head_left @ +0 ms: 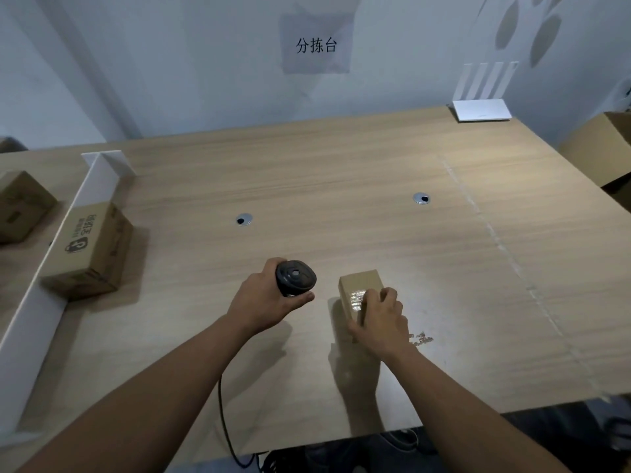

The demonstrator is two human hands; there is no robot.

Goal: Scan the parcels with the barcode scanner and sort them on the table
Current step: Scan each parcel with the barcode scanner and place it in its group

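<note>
Your left hand (pixel 263 303) is gripping the barcode scanner (pixel 295 277), fingers curled round its handle, while your right hand (pixel 379 324) is clasping a small parcel (pixel 360 288) from its near end, thumb on the left face and fingers over the top. You appear to be mid-scan: the parcel is sitting near the front middle of the worktop (pixel 341 172), just right of the scanner. Its long axis is running away from you, leaning slightly left, with the glossy taped face turned up. The scanner's head is tipping up toward you, so the next move likely calls for turning its window onto the label. Whether a barcode is showing cannot be told. Further left, a larger printed box (pixel 92 247) is lying against a white divider (pixel 68 227).
</note>
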